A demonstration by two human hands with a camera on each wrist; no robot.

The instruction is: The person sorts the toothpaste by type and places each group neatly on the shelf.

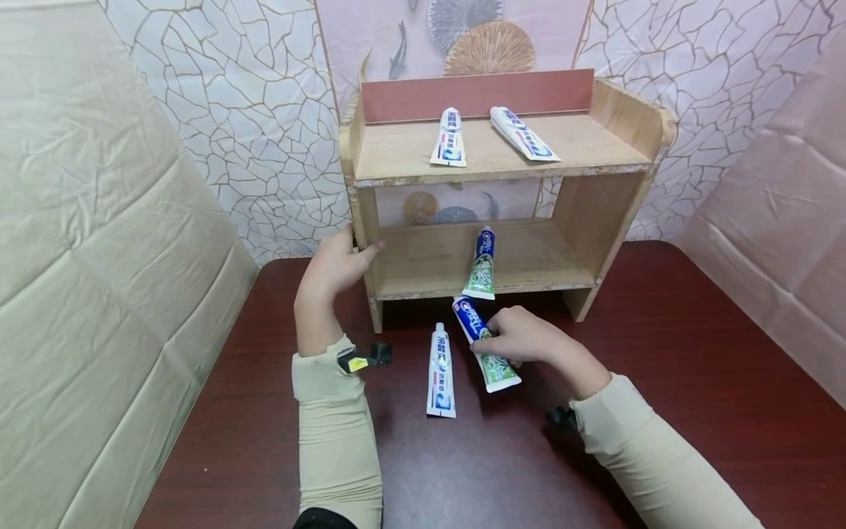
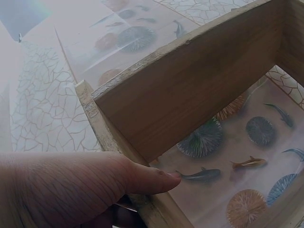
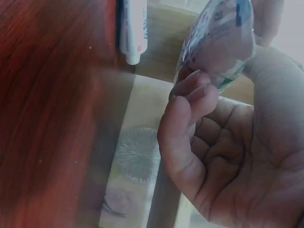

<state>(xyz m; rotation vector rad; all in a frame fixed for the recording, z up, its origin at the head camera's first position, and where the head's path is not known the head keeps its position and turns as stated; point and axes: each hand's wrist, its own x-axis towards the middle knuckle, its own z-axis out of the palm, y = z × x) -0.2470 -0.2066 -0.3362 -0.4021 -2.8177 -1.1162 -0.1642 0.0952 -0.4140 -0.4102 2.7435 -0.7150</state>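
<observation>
My left hand [image 1: 333, 268] grips the left side panel of a two-tier wooden shelf [image 1: 416, 261]. In the left wrist view its thumb [image 2: 152, 179] lies over the panel's edge, while the other fingers are mostly hidden outside. My right hand [image 1: 529, 336] holds a blue-and-green toothpaste tube [image 1: 468, 316] between thumb and fingers, its cap end toward the shelf. Curled fingers [image 3: 178, 126] show against that tube [image 3: 221, 38] in the right wrist view. A matching blue-and-green tube [image 1: 482, 268] lies on the lower tier. Left of the held tube, a white toothpaste tube [image 1: 440, 371] lies on the table.
Two white toothpaste tubes, one upright-pointing [image 1: 450, 138] and one slanted [image 1: 523, 134], lie on the top tier. A reddish back strip [image 1: 476, 95] runs behind them. The dark red table [image 1: 231, 441] is bordered by patterned wall covering [image 1: 244, 132] and pale fabric on both sides.
</observation>
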